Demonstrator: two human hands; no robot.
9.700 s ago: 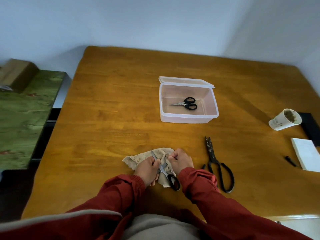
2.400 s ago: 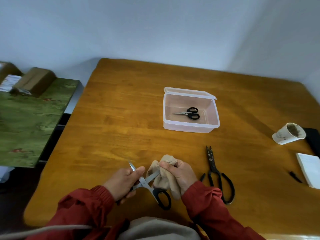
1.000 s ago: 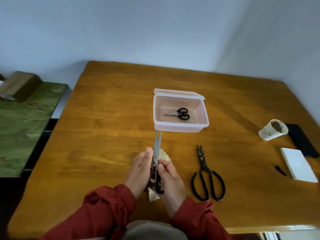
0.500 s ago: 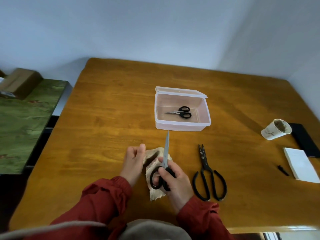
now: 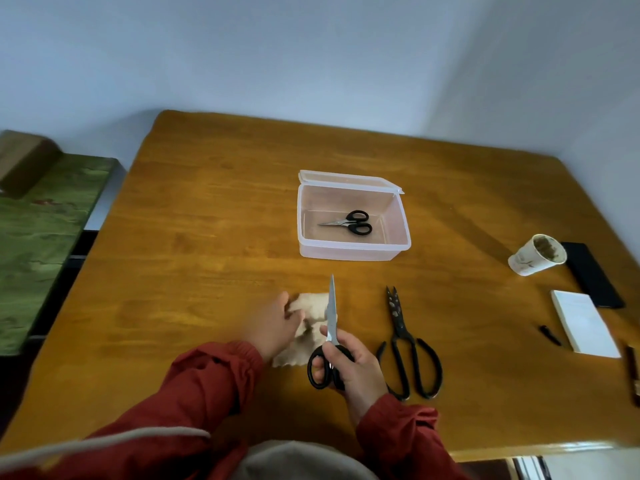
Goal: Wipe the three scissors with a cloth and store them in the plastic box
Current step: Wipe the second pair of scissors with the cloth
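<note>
My right hand (image 5: 353, 370) grips the black handles of a pair of silver-bladed scissors (image 5: 331, 311), blades closed and pointing away toward the clear plastic box (image 5: 349, 252). The box stands open with its lid folded back, and a small pair of black-handled scissors (image 5: 349, 223) lies inside it. My left hand (image 5: 273, 327) rests on the crumpled beige cloth (image 5: 313, 306) on the table, fingers curled over its left edge. A large all-black pair of scissors (image 5: 405, 341) lies flat to the right of my right hand, tips pointing away.
At the right side of the wooden table (image 5: 207, 237) are a tipped paper cup (image 5: 536, 255), a black phone (image 5: 592, 275), a white pad (image 5: 583, 322) and a small black cap (image 5: 549, 335). A green-covered surface (image 5: 38, 237) with a brown box (image 5: 24, 161) lies beyond the left edge.
My left hand has let go of the scissors and come down onto the cloth. My right hand now holds the closed scissors alone, slightly further right, blades pointing at the box.
</note>
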